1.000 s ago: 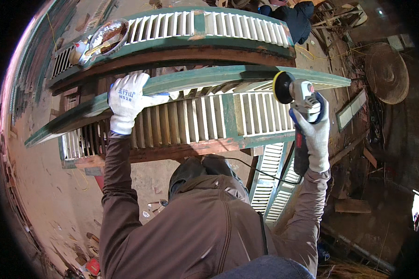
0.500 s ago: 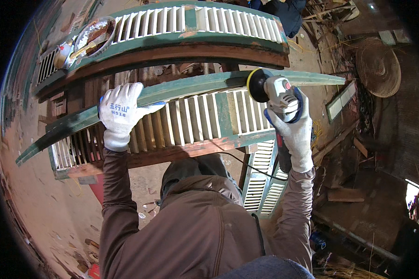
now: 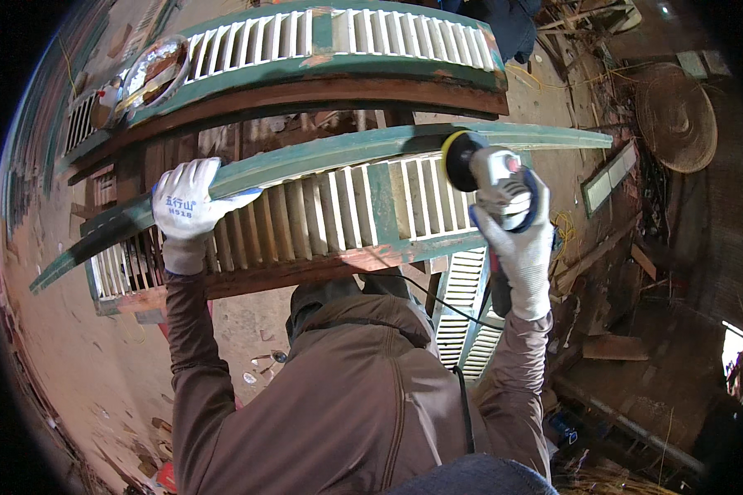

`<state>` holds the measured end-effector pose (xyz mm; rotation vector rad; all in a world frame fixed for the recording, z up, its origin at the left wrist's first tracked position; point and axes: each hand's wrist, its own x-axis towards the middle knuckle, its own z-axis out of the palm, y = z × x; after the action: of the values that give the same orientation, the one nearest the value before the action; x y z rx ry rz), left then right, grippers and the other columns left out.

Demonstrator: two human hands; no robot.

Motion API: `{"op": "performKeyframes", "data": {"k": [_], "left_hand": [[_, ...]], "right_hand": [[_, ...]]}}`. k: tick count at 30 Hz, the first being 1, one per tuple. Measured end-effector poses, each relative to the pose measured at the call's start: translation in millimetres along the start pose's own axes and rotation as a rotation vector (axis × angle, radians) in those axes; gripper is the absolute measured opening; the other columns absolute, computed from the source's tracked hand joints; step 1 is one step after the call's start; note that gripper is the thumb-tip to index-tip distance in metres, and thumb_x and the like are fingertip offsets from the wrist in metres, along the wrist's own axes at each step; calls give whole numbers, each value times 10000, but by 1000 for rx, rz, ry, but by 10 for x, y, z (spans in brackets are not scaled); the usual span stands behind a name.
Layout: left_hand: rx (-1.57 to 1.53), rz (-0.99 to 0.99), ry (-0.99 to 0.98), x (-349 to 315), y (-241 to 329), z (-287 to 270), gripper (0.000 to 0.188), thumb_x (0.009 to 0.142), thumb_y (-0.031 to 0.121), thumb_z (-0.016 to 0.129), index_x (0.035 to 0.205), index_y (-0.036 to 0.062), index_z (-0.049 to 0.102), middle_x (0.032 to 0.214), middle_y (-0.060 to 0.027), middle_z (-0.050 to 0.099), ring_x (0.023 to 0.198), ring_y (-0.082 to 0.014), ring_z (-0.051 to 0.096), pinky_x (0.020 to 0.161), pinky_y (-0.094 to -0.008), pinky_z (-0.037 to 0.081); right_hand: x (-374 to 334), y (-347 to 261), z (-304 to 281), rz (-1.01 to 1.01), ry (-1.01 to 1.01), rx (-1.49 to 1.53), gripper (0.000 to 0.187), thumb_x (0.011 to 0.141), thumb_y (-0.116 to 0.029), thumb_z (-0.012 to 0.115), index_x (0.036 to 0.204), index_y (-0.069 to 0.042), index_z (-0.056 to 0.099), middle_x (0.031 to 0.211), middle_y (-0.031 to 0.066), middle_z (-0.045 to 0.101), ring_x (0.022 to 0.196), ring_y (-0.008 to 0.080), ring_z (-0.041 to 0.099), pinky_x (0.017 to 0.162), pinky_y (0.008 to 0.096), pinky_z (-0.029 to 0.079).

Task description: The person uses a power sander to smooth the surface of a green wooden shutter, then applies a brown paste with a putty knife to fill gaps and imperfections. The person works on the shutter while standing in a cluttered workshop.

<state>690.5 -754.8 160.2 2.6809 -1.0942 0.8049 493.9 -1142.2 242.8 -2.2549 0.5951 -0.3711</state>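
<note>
A long green wooden rail [image 3: 322, 157] lies lengthwise across a louvered shutter [image 3: 392, 206] with pale slats. Toward the rail's left part, my gloved left hand [image 3: 186, 202] is closed around it, thumb along the near edge. My gloved right hand [image 3: 522, 247] grips an angle grinder [image 3: 501, 177] with a grey head. The grinder's yellow-rimmed disc [image 3: 464, 161] stands tilted at the rail's near edge, right of the middle; whether it touches the wood I cannot tell. A black cord [image 3: 446, 297] runs by the grinder below.
Beyond the rail lies another green louvered shutter [image 3: 404, 66], with a round tray [image 3: 158, 73] of brown material and a brush on its left. More louvered panels [image 3: 462, 289] are below on the right. A woven hat [image 3: 675, 117] and scrap wood [image 3: 615, 346] sit at the right.
My left hand has slid left along the rail and slightly nearer to me. The grinder has shifted a little nearer to me, with my right hand still holding it.
</note>
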Motion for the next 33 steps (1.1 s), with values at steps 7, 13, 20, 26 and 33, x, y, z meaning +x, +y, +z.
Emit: {"op": "performKeyframes", "data": {"k": [7, 13, 20, 26, 33], "left_hand": [[-48, 24, -64, -34, -48, 52, 622, 629, 628, 888, 878, 93, 690, 710, -94, 668, 603, -279, 656, 559, -402, 515], [-21, 30, 18, -39, 16, 45, 632, 620, 620, 892, 901, 84, 709, 734, -99, 685, 647, -280, 680, 605, -397, 544], [-22, -7, -15, -77, 84, 0, 632, 616, 624, 890, 893, 87, 707, 742, -107, 689, 657, -282, 684, 618, -398, 555], [-28, -4, -55, -159, 82, -8, 624, 623, 620, 889, 885, 86, 702, 741, -114, 688, 656, -292, 683, 609, -406, 552], [-31, 5, -37, -179, 119, -37, 620, 633, 603, 893, 908, 80, 706, 762, -103, 692, 666, -288, 680, 621, -397, 548]], "right_hand": [[-19, -2, 205, -53, -44, 46, 860, 740, -247, 909, 1430, 17, 471, 1217, 209, 653, 1108, 264, 661, 953, 375, 533], [78, 243, -56, 41, 78, 77, 791, 760, -212, 904, 1385, 43, 491, 1215, 198, 653, 1076, 227, 645, 933, 345, 530], [-172, 96, 135, -90, 0, -83, 899, 732, -305, 911, 1444, 1, 455, 1187, 230, 685, 1067, 264, 704, 905, 372, 563], [-206, -11, 164, -29, -33, -29, 908, 725, -245, 923, 1455, 8, 445, 1284, 199, 629, 1178, 249, 620, 1015, 375, 498], [-174, 370, -170, 54, 125, 48, 817, 775, -197, 891, 1430, 19, 453, 1236, 197, 634, 1088, 223, 635, 936, 350, 534]]}}
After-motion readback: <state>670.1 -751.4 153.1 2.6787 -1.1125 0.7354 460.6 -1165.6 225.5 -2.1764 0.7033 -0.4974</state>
